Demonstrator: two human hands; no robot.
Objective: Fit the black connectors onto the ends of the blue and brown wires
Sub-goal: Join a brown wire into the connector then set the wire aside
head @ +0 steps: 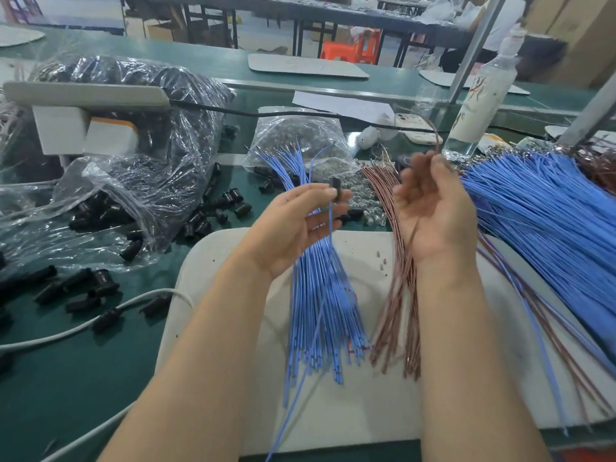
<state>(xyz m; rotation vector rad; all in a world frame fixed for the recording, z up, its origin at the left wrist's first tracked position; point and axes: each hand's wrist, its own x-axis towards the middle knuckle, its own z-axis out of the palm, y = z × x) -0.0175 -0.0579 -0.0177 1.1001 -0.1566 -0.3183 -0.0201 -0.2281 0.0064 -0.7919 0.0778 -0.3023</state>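
**A:** Item one: what do we enter first?

**B:** One black connector (334,189), held above the table's middle. Our left hand (298,225) pinches it between thumb and fingertips, and the other fingers lie loosely spread. One blue wire (330,228) hangs down from the connector across the palm.

**A:** And the right hand (433,211)?

**B:** It is raised just right of the left hand, apart from it. Its fingers are curled and pinch one brown wire (434,135), which arcs up past the fingertips. The hand is blurred, so we cannot tell which fingers do the gripping.

**A:** Stock beneath?

**B:** One bundle of blue wires (320,305) and one bundle of brown wires (398,295) lie side by side on the white mat (366,411). There are too many strands to count. One large blue pile (550,215) lies at the right.

**A:** Spare connectors?

**B:** Loose black connectors (216,208) are scattered on the green table (83,378) at the left, beyond our counting. There are two clear bags, a large bag (140,135) at far left and a small bag (300,138) beyond the hands.

**A:** Sundries?

**B:** One bottle (483,95) stands at far right, and one white cable (100,320) lies at near left.
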